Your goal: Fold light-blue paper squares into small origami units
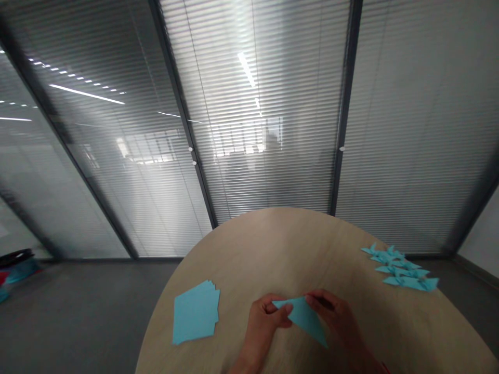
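A light blue paper sheet folded into a triangle is held just above the round wooden table. My left hand pinches its left corner with thumb and fingers closed. My right hand grips the triangle's upper right edge, fingers curled over it. The triangle's lower point reaches toward the table's near edge.
A stack of flat light blue paper squares lies on the table to the left of my hands. Several finished folded blue paper shapes sit at the table's right edge. Glass walls with blinds stand behind the table; grey floor lies to the left.
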`<state>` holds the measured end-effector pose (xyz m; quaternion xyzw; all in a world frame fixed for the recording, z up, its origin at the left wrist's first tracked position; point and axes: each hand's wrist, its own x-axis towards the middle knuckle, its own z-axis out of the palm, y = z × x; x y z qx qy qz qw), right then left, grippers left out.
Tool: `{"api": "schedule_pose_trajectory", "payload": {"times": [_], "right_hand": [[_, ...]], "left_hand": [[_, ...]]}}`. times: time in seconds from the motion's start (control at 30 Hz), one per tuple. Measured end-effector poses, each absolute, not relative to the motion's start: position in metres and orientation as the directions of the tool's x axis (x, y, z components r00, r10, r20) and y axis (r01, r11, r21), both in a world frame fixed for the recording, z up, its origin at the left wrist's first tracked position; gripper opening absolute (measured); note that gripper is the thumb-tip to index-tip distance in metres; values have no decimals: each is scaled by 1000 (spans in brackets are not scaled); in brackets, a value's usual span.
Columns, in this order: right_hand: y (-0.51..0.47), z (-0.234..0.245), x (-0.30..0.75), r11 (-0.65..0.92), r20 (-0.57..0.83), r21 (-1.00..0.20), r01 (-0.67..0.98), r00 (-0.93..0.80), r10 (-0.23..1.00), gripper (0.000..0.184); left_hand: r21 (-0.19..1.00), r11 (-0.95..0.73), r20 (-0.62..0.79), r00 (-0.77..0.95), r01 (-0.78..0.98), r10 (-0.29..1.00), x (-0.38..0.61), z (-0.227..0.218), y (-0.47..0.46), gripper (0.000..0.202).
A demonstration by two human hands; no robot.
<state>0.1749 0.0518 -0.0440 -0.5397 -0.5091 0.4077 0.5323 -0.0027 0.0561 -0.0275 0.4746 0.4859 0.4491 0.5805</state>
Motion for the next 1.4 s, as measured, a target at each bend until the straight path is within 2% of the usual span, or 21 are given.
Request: {"api": "schedule_pose_trajectory", "payload": {"times": [0.37,0.67,0.77,0.93,1.03,1.1,1.2,1.3,1.4], "right_hand": [[46,-36,171,77,92,-993,85,179,980,28],[45,-34,171,62,91,-989,132,228,970,27],[47,-38,171,81,104,-989,125,188,977,24],[52,-48,170,69,78,-987,144,55,995,23],[52,-50,169,55,59,-988,142,26,998,22],[51,-49,168,62,68,-990,130,47,997,22],[50,-46,168,91,99,-991,95,84,992,22],[49,-44,168,98,109,-990,101,106,988,21],[48,-43,168,84,97,-990,116,114,989,21]], "left_hand": [[989,131,-126,74,-63,989,-3,-27,55,50],[992,95,-79,179,-83,981,-6,-26,55,53],[997,48,-40,140,-60,989,-8,-23,55,53],[997,-81,81,15,-10,997,-12,-17,57,69],[996,-30,33,32,-82,999,-11,-20,59,74],[990,56,-43,97,-133,994,-8,-25,59,66],[990,116,-96,208,-84,973,-2,-31,57,49],[997,74,-68,254,-15,965,1,-29,53,50],[999,8,-17,227,40,974,0,-23,50,51]]}}
